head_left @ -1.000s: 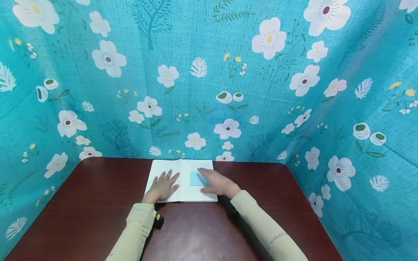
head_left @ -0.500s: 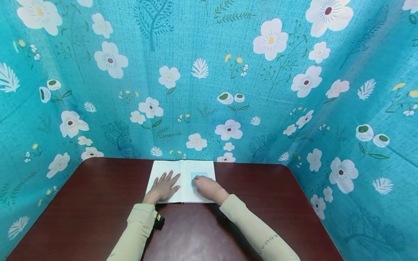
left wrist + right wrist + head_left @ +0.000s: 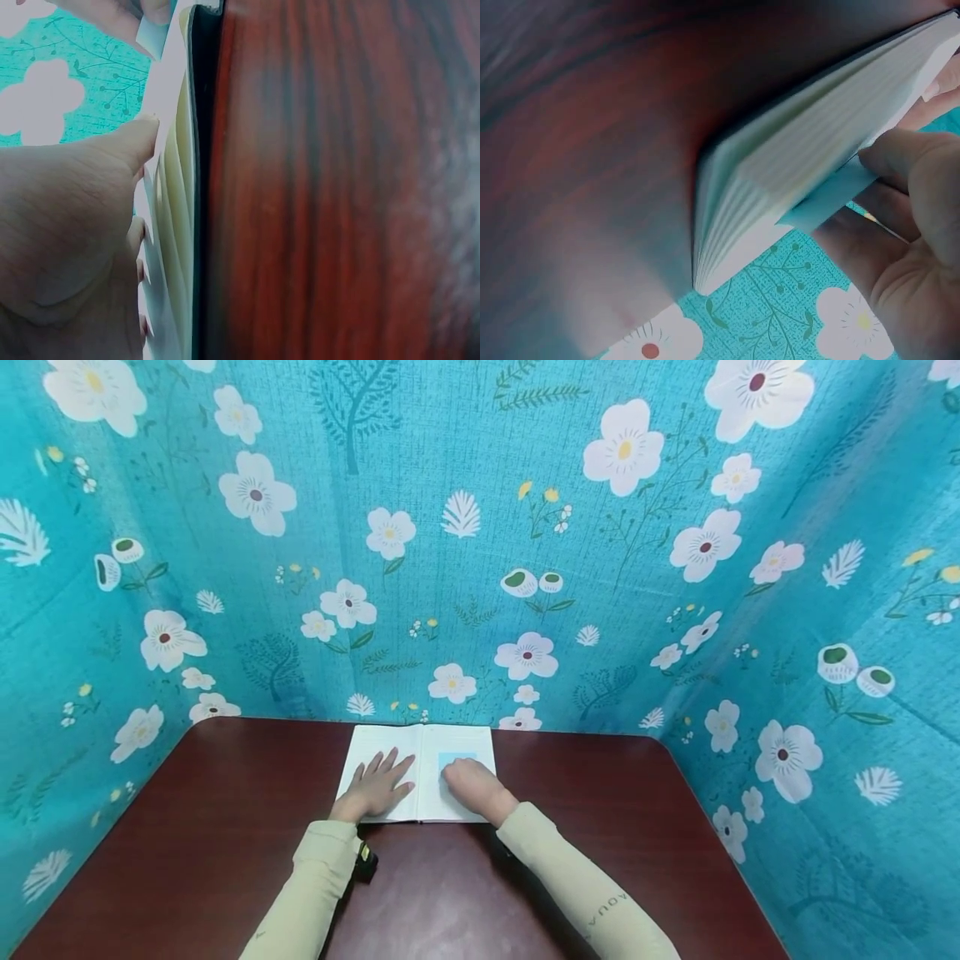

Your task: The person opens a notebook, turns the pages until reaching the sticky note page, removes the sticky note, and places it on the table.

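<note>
An open notebook with lined white pages lies at the far side of the table. My left hand rests on its left page with the fingers spread. On the right page is a light blue sticky note, partly covered by my right hand. The right wrist view shows the thumb and fingers pinching the blue sticky note, whose near part stands off the page. In the left wrist view, the left thumb touches the page by the notebook's near edge. Whether the note's far edge still sticks is hidden.
A dark reddish-brown table spreads around the notebook. Behind and to the sides hangs a teal flowered curtain, close to the table's far edge. A black device sits at the left wrist.
The right hand, earlier with fingers extended over the note, has moved left and curled its fingers to pinch the note. My left hand stays on the left page.
</note>
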Demonstrator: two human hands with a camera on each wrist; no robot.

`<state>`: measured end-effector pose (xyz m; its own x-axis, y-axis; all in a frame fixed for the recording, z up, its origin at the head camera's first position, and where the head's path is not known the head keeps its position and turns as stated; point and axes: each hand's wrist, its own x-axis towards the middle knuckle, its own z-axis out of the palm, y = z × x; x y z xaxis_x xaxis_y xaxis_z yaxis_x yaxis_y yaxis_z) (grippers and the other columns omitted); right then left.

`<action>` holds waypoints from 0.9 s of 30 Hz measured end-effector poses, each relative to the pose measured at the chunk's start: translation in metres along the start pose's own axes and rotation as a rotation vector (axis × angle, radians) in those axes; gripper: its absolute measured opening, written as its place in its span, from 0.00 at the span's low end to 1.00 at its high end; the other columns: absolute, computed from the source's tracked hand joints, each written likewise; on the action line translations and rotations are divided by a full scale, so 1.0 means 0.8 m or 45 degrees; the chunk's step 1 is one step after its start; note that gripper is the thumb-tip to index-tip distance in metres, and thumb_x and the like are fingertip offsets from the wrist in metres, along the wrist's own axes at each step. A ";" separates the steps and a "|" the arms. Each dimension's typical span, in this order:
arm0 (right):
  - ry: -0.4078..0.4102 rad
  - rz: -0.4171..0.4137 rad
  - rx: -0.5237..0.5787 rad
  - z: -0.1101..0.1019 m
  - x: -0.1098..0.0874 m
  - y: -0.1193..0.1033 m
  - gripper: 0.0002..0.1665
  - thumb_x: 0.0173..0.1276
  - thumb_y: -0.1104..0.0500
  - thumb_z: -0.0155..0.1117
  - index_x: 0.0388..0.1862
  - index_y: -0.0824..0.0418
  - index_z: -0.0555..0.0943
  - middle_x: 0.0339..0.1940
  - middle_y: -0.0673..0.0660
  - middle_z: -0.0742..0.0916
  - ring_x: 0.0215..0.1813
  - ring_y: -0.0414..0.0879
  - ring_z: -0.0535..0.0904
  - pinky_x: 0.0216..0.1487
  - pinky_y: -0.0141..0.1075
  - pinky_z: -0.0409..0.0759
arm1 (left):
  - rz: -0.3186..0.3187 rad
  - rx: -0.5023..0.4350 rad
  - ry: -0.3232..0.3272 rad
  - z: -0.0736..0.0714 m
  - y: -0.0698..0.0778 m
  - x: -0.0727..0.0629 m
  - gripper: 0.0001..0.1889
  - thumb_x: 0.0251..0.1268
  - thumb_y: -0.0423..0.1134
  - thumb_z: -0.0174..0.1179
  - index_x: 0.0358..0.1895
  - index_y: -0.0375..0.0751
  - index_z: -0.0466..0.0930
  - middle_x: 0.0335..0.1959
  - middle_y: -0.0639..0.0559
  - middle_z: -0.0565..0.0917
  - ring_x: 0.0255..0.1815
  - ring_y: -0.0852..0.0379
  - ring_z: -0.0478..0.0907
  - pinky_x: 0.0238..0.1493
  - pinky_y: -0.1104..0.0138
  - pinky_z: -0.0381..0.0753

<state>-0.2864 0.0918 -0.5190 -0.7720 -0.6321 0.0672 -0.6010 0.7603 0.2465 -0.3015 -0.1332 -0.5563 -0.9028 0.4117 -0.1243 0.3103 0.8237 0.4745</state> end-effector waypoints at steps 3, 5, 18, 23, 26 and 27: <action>0.007 0.058 0.042 -0.002 0.003 0.001 0.09 0.74 0.65 0.62 0.36 0.57 0.88 0.26 0.53 0.87 0.32 0.43 0.86 0.34 0.33 0.84 | 0.005 -0.005 -0.010 -0.003 0.004 0.002 0.33 0.81 0.55 0.43 0.82 0.49 0.54 0.84 0.36 0.46 0.83 0.30 0.38 0.77 0.33 0.35; 0.025 0.100 0.083 -0.002 0.006 0.002 0.11 0.74 0.65 0.62 0.33 0.58 0.88 0.25 0.53 0.87 0.31 0.44 0.86 0.33 0.33 0.84 | 0.003 0.005 -0.013 -0.002 0.004 0.004 0.33 0.81 0.55 0.43 0.82 0.49 0.53 0.84 0.36 0.45 0.83 0.30 0.38 0.77 0.33 0.34; 0.159 0.302 0.439 -0.007 0.009 0.011 0.12 0.74 0.66 0.61 0.40 0.60 0.92 0.33 0.56 0.91 0.34 0.45 0.87 0.30 0.35 0.81 | -0.039 0.010 -0.026 0.009 -0.010 0.011 0.33 0.80 0.55 0.44 0.83 0.51 0.52 0.84 0.39 0.43 0.83 0.32 0.36 0.77 0.34 0.33; 0.282 0.471 0.665 -0.012 0.005 0.023 0.12 0.74 0.63 0.62 0.50 0.60 0.90 0.44 0.56 0.92 0.42 0.47 0.89 0.32 0.35 0.83 | -0.035 0.008 -0.032 0.008 -0.009 0.009 0.33 0.81 0.54 0.43 0.83 0.51 0.51 0.85 0.39 0.43 0.84 0.33 0.34 0.77 0.34 0.32; 0.365 0.561 0.763 -0.011 0.002 0.032 0.13 0.73 0.62 0.63 0.51 0.60 0.90 0.46 0.56 0.92 0.44 0.48 0.89 0.35 0.38 0.86 | -0.030 -0.006 -0.022 0.008 -0.008 0.008 0.33 0.81 0.54 0.43 0.83 0.50 0.51 0.84 0.39 0.43 0.84 0.33 0.35 0.77 0.34 0.32; 0.394 0.592 0.799 -0.011 0.001 0.036 0.13 0.74 0.61 0.63 0.52 0.60 0.89 0.47 0.57 0.92 0.45 0.48 0.89 0.36 0.39 0.87 | -0.023 -0.011 -0.014 0.008 -0.008 0.007 0.33 0.81 0.53 0.44 0.83 0.49 0.52 0.84 0.39 0.43 0.83 0.32 0.35 0.77 0.33 0.32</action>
<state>-0.3026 0.1117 -0.5030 -0.9328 -0.1769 0.3139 -0.3101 0.8378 -0.4494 -0.3069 -0.1335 -0.5654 -0.9048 0.4013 -0.1427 0.2915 0.8277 0.4795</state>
